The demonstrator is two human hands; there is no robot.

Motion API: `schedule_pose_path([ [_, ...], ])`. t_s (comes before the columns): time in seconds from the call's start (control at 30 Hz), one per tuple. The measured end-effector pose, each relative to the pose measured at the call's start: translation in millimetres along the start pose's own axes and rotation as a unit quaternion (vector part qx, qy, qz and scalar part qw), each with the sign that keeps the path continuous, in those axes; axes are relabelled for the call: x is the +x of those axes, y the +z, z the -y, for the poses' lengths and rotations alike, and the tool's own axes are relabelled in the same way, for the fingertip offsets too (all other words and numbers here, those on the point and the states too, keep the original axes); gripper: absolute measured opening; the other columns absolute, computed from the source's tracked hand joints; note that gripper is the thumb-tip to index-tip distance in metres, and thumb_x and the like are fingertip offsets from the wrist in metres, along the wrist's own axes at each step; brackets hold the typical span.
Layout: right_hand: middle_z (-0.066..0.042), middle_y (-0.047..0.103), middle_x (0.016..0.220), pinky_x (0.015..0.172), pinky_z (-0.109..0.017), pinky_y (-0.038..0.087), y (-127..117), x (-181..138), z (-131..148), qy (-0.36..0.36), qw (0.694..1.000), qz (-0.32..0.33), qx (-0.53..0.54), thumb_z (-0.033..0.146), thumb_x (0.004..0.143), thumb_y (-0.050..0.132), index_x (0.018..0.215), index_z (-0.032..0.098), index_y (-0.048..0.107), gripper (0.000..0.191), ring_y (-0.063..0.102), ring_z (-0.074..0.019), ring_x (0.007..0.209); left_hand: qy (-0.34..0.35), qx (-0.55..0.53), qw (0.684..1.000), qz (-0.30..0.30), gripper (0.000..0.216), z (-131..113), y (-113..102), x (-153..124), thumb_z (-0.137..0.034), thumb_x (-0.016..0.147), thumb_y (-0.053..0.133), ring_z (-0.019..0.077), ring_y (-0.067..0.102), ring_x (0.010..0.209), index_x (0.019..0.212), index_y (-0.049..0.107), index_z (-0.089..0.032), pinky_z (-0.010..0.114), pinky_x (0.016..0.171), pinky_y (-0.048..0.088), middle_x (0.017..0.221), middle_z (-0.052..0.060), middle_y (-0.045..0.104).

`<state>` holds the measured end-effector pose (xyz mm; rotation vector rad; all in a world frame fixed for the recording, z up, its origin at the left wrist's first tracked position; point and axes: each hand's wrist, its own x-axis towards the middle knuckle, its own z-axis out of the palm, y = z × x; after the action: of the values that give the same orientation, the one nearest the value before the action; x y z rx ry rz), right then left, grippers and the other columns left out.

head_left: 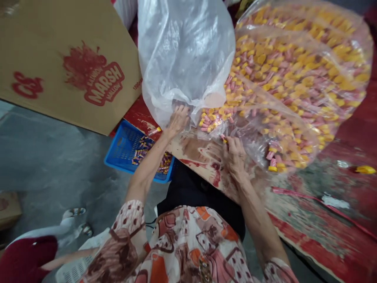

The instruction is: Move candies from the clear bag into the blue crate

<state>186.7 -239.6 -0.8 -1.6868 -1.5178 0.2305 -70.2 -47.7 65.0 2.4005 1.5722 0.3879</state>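
Observation:
At the mouth of a large translucent white bag point(185, 51), my left hand point(177, 121) has its fingers bent and close together; what they hold, if anything, is hidden. My right hand point(235, 155) is closed, with a small pink tube with a yellow cap point(224, 139) at its fingertips, just above the table edge. Between and beyond my hands, a big clear plastic bag point(294, 84) full of pink, yellow-capped tubes lies on its side. Several of these tubes point(209, 122) have spilled in a small heap by its opening.
A blue basket point(118, 155) with small tubes stands below my left forearm. A large cardboard box point(59, 59) is at the upper left. The worn red table point(312, 224) carries a pink strip point(306, 195) and a yellow piece point(365, 169). Another person point(32, 255) is at the lower left.

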Motion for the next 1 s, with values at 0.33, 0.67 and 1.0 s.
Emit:
schedule_pose_path([
  [0.33, -0.016, 0.078, 0.121, 0.102, -0.048, 0.063, -4, 5, -2, 0.009, 0.998, -0.039, 0.049, 0.036, 0.115, 0.048, 0.125, 0.023, 0.077, 0.033, 0.073, -0.0308, 0.111, -0.077, -0.077, 0.994, -0.032, 0.023, 1, -7, 29, -0.009, 0.095, 0.076, 0.0277, 0.073, 0.114, 0.109, 0.061, -0.022, 0.042, 0.112, 0.059, 0.114, 0.010, 0.070],
  [0.67, -0.004, 0.077, 0.105, 0.085, -0.036, 0.065, -4, 18, 27, 0.146, 0.900, 0.089, 0.401, 0.079, 0.102, 0.075, 0.117, 0.028, 0.070, 0.053, 0.073, -0.0219, 0.094, -0.081, -0.531, 0.843, 0.038, 0.042, -61, -6, -54, -0.051, 0.101, 0.088, 0.0153, 0.071, 0.066, 0.122, 0.066, -0.023, 0.025, 0.065, 0.059, 0.075, -0.004, 0.069],
  [1.0, -0.010, 0.078, 0.117, 0.096, -0.044, 0.062, -37, 2, 12, 0.108, 0.976, 0.025, 0.190, 0.046, 0.110, 0.059, 0.121, 0.026, 0.073, 0.027, 0.067, -0.0240, 0.091, 0.136, -0.127, 0.973, 0.135, 0.003, -112, 47, -65, -0.021, 0.110, 0.064, 0.0292, 0.076, 0.106, 0.111, 0.061, -0.022, 0.041, 0.097, 0.061, 0.114, 0.012, 0.073],
])
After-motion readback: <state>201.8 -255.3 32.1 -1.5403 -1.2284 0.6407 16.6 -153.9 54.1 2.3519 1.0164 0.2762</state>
